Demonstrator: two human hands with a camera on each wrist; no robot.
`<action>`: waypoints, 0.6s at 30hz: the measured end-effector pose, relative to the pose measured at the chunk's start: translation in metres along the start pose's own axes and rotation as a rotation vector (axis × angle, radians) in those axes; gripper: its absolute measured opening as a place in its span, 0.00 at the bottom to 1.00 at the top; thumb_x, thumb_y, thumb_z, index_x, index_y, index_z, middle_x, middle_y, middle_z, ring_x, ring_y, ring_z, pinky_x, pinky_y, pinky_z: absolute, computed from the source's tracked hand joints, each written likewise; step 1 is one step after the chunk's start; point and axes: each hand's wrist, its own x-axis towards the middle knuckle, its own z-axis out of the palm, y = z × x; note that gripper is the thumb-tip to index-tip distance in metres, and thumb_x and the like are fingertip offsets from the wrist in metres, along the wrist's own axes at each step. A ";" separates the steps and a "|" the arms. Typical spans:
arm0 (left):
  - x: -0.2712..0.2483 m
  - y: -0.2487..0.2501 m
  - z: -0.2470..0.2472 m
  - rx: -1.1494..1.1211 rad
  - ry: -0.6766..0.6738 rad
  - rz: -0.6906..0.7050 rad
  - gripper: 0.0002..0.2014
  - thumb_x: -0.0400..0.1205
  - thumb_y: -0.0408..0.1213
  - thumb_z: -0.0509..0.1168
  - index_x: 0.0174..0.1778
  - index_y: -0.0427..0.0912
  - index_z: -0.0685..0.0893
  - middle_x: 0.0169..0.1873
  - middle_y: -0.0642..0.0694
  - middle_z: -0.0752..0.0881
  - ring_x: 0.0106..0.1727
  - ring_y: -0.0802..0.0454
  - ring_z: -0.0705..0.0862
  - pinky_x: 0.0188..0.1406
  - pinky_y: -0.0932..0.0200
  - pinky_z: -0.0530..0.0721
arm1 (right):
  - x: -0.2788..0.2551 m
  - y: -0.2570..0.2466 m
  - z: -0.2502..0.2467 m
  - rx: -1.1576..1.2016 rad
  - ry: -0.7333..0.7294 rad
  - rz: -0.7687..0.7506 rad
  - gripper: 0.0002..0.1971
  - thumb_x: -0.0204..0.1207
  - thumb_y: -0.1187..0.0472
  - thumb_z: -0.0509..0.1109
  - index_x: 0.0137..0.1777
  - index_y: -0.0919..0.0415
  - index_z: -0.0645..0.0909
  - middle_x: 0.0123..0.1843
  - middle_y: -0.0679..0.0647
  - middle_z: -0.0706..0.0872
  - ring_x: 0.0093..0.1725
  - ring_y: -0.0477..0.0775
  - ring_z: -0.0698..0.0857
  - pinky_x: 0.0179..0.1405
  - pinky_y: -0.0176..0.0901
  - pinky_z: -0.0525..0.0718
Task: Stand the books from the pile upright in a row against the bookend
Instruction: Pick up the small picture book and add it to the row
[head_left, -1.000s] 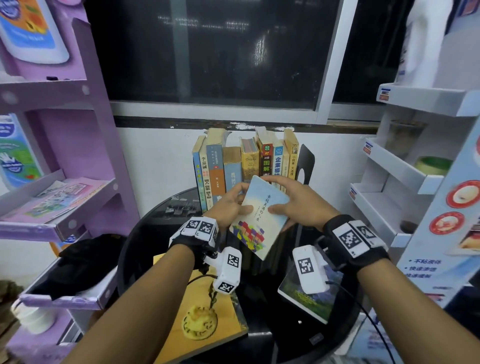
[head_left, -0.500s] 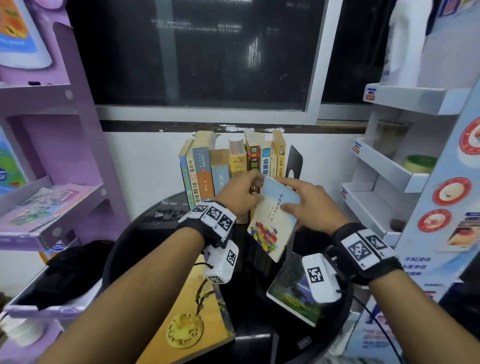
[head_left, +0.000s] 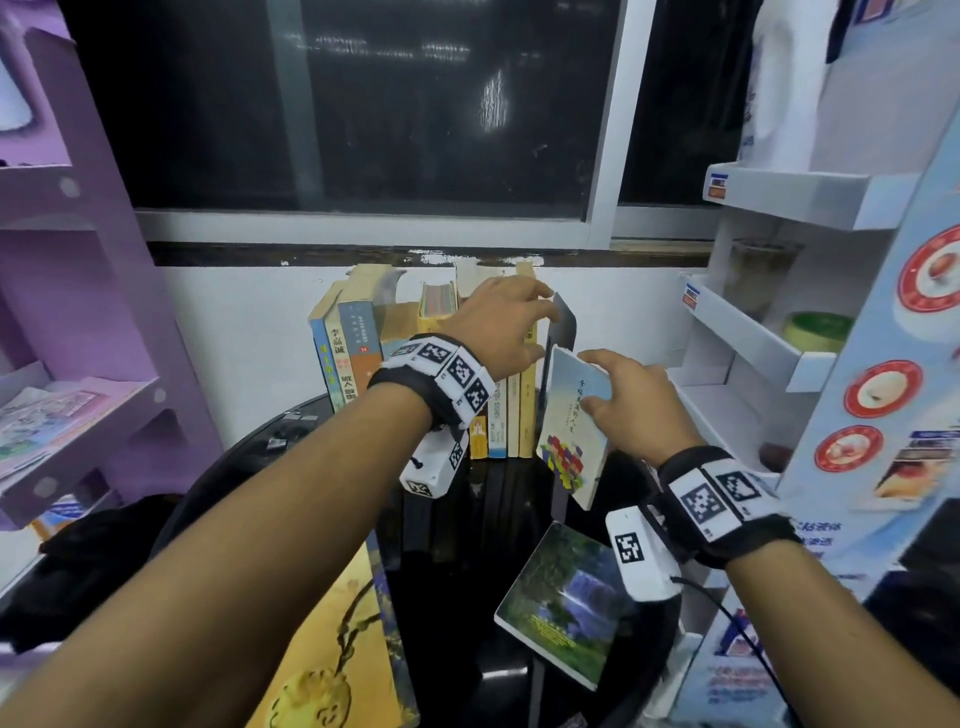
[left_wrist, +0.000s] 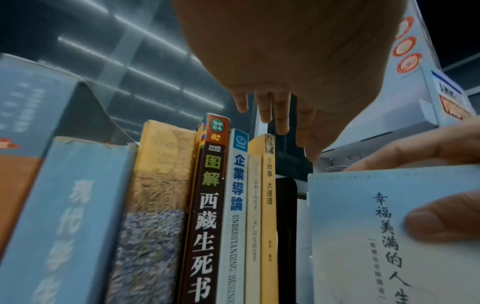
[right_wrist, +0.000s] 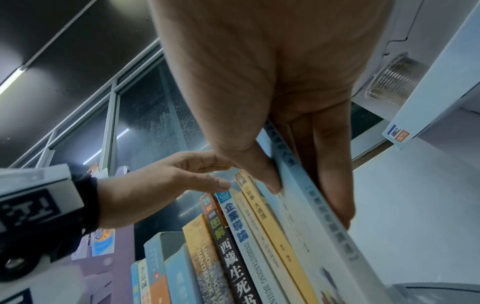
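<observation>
A row of upright books (head_left: 358, 358) stands at the back of the round black table (head_left: 457, 545), with a black bookend (head_left: 565, 327) at its right end. My right hand (head_left: 613, 395) grips a pale blue book (head_left: 571, 436) near its top, thumb on the front cover and fingers behind, and holds it nearly upright just right of the bookend. My left hand (head_left: 519, 327) reaches over the row, its straight fingers at the bookend's top edge. In the left wrist view the pale blue book (left_wrist: 363, 236) is beside the bookend (left_wrist: 285, 216).
A green landscape book (head_left: 563, 597) lies flat on the table's front right, and a yellow book (head_left: 332, 649) lies at the front left. White display shelves (head_left: 753, 353) stand close on the right, purple shelves (head_left: 78, 405) on the left. A wall and window are behind.
My left hand has let go of the pale blue book and risen to the bookend's top. My right hand has carried the book right and tipped it more upright beside the bookend.
</observation>
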 end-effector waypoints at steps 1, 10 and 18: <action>0.004 0.000 0.002 0.021 -0.022 0.012 0.21 0.79 0.47 0.66 0.69 0.52 0.79 0.75 0.48 0.72 0.78 0.48 0.65 0.80 0.47 0.59 | 0.002 0.000 0.002 -0.003 0.008 0.003 0.22 0.79 0.61 0.67 0.73 0.50 0.74 0.60 0.62 0.87 0.56 0.61 0.86 0.46 0.46 0.85; 0.024 -0.012 0.018 0.110 -0.116 -0.078 0.26 0.80 0.53 0.65 0.74 0.52 0.74 0.81 0.48 0.63 0.84 0.49 0.55 0.83 0.44 0.49 | 0.024 -0.002 0.015 -0.006 0.063 0.017 0.25 0.81 0.59 0.67 0.77 0.46 0.68 0.58 0.61 0.86 0.54 0.62 0.85 0.43 0.46 0.81; 0.035 -0.029 0.013 0.123 -0.126 -0.172 0.32 0.75 0.60 0.67 0.75 0.56 0.69 0.76 0.54 0.72 0.78 0.49 0.68 0.77 0.39 0.65 | 0.049 -0.005 0.037 0.095 0.106 0.021 0.26 0.80 0.62 0.68 0.77 0.47 0.71 0.59 0.64 0.85 0.55 0.66 0.85 0.56 0.54 0.84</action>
